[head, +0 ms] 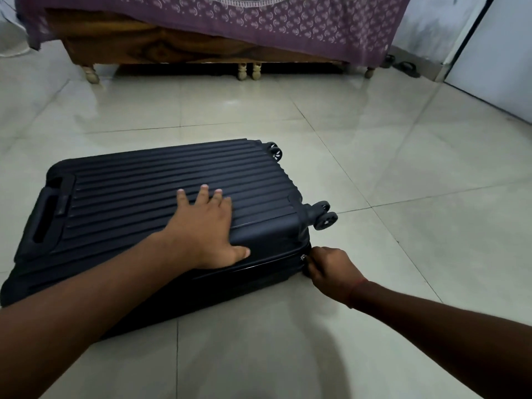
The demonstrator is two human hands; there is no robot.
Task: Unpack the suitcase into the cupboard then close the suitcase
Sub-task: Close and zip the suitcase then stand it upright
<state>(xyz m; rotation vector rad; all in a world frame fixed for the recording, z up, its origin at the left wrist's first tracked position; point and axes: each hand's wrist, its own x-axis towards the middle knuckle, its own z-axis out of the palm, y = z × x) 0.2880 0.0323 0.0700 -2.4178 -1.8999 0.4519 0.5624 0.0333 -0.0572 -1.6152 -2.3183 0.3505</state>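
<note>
I am kneeling over the dark navy hard-shell suitcase with ribbed plastic panels (pixel 161 203), which is lying flat on the pale glossy floor tiles (pixel 374 156), its lid down, in front of the wooden bed draped in a purple patterned cloth (pixel 230 24). My left hand (pixel 207 226) is resting spread on the lid near the wheel end, fingers straight and pressing down, thumb over the edge. My right hand (pixel 331 269) is curling in at the near corner, pinching what looks like the small metal zip puller (pixel 303 257) on the seam.

The shell is looking stiff and fairly smooth, so I am judging that a flat palm will hold it better than fingertips on the slippery ridges. The whole case would best be lifted by the recessed handle (pixel 47 214) at the far left end. Whether it is heavy I cannot tell, since the inside is hidden. The black caster wheels (pixel 324 216) are sticking off the end, clear of the floor.
</note>
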